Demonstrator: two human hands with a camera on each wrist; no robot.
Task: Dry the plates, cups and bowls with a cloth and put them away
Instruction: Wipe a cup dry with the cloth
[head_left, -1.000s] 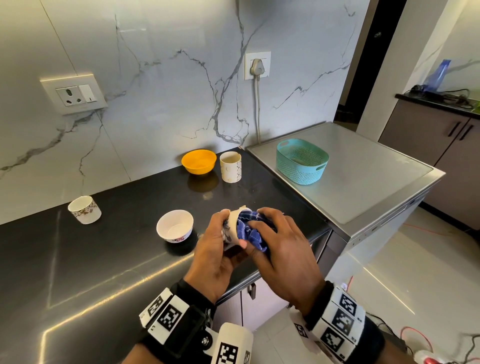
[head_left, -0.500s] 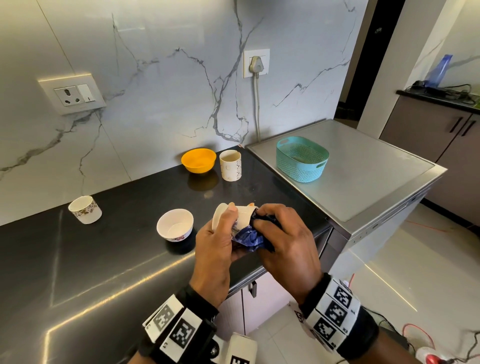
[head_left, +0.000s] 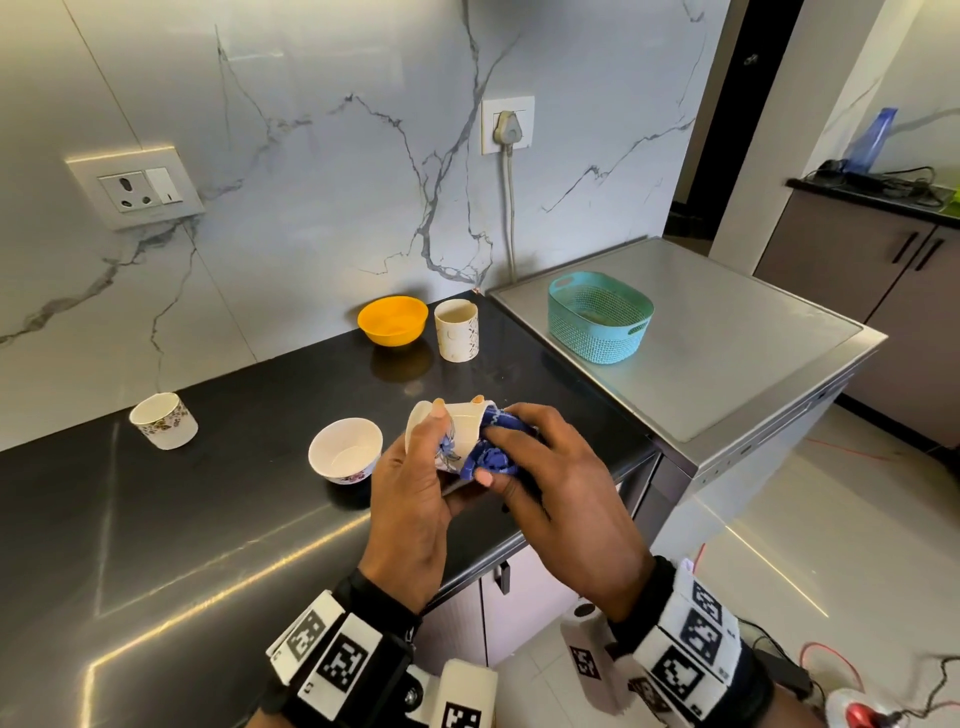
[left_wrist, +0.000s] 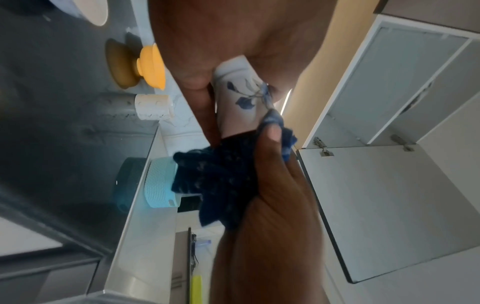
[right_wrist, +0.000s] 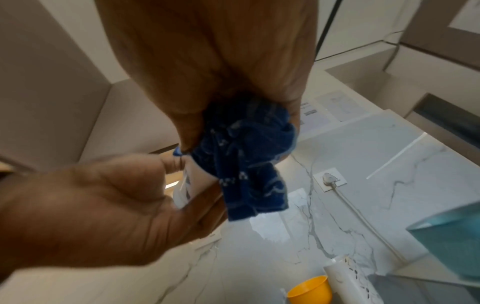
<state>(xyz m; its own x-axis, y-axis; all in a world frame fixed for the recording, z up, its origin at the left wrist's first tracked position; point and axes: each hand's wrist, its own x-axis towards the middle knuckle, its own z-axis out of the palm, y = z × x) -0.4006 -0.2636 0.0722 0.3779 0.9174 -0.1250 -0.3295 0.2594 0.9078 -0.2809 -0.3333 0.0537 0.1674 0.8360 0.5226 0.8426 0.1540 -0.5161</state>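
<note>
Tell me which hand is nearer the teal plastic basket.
Right. The right hand, gripping the blue cloth, is on the side toward the teal plastic basket; the left hand is farther.

I see my hands meet over the counter's (head_left: 156, 545) front edge: the left hand (head_left: 410, 504) holds a cup (head_left: 465, 426), the right hand (head_left: 561, 499) a cloth (head_left: 493, 457) against it. Left of them sit a bowl (head_left: 345, 456) and a teacup (head_left: 163, 420). Behind stand another bowl (head_left: 392, 319) and a mug (head_left: 457, 330); right of those, a basket (head_left: 600, 317).
</note>
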